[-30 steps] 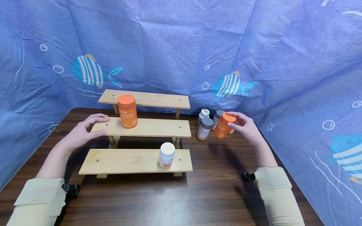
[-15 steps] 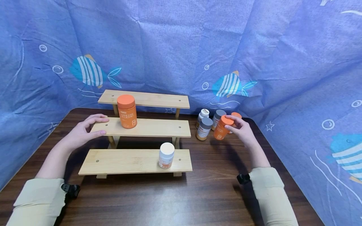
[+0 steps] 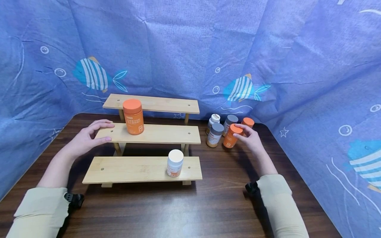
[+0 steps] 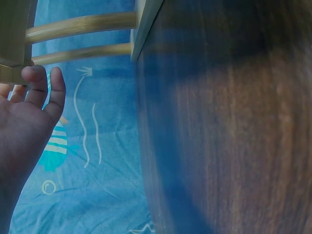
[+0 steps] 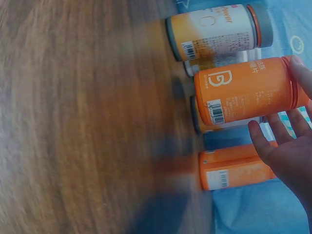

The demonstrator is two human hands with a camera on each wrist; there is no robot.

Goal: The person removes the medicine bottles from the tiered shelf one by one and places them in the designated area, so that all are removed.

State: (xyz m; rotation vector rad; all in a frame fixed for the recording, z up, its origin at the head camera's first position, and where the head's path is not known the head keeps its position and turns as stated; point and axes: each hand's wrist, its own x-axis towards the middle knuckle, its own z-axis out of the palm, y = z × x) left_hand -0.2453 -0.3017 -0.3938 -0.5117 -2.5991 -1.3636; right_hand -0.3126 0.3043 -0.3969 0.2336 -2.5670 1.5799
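Note:
At the left end of the three-tier wooden display rack (image 3: 160, 135), my left hand (image 3: 84, 140) holds the middle board, thumb along its front edge and fingers at the back. The left wrist view has this hand (image 4: 27, 122) beside the board's end. On the far right of the table, my right hand (image 3: 251, 138) grips an orange supplement bottle (image 3: 231, 140) by its lid, between thumb and fingers. Seen from the right wrist, this orange bottle (image 5: 243, 90) stands among others; whether its base touches the table I cannot tell.
Beside the held bottle stand two grey-lidded bottles (image 3: 215, 136), a white-capped bottle (image 3: 212, 122) and another orange bottle (image 3: 247, 122). A large orange bottle (image 3: 134, 119) occupies the middle board; a white bottle (image 3: 175, 165) is on the lowest. Blue cloth (image 3: 178, 49) hangs behind.
My right hand has moved left and slightly toward the camera with the orange bottle, which now looks more upright. Another orange bottle behind has come into fuller view. The left hand stays put.

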